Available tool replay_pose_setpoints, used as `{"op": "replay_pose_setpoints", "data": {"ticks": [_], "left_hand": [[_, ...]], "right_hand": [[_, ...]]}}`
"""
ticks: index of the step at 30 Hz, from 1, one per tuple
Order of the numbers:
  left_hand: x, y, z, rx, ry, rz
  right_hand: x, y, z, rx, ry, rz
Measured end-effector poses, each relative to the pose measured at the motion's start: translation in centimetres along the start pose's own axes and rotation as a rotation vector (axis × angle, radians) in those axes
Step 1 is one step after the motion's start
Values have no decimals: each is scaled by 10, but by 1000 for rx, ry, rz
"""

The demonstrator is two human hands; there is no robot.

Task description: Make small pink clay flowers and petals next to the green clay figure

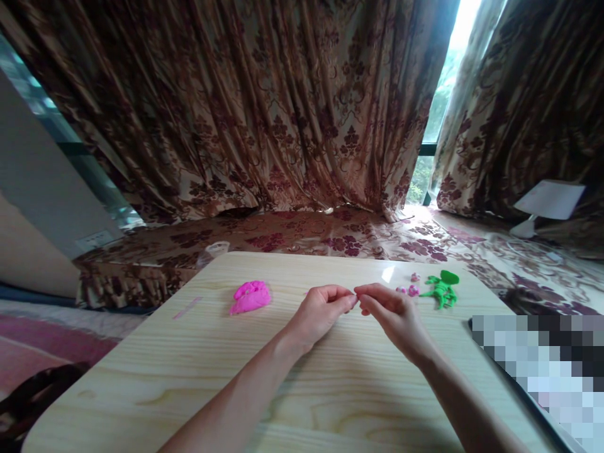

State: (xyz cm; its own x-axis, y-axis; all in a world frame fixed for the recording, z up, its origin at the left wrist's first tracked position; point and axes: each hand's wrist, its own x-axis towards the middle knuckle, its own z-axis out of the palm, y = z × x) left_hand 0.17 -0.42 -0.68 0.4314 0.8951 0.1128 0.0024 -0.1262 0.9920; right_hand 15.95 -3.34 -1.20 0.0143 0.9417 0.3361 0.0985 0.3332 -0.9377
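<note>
Over the middle of the wooden table, my left hand and my right hand meet at the fingertips. Both are closed in a pinch, and whatever lies between the fingers is too small to make out. Left of my left hand lies a bright pink lump that looks like modelling clay. Beyond my right hand sit several small pink-and-white pieces. Beside them are green pieces, thin and branching, with one flat oval part.
A dark-edged device, its screen blurred out, rests at the table's right. A clear plastic container stands behind the far left corner. A thin pinkish strip lies at the left. A white lamp stands on the patterned ledge.
</note>
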Motion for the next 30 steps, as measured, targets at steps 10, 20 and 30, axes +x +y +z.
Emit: {"op": "replay_pose_setpoints", "data": {"ticks": [10, 20, 30], "left_hand": [[0, 0, -2, -66, -4, -48], [1, -5, -1, -32, -22, -28], [4, -7, -13, 407, 123, 110]], "right_hand": [[1, 9, 2, -61, 16, 12], [-4, 7, 6, -399, 28, -300], [4, 10, -1, 54, 129, 46]]}}
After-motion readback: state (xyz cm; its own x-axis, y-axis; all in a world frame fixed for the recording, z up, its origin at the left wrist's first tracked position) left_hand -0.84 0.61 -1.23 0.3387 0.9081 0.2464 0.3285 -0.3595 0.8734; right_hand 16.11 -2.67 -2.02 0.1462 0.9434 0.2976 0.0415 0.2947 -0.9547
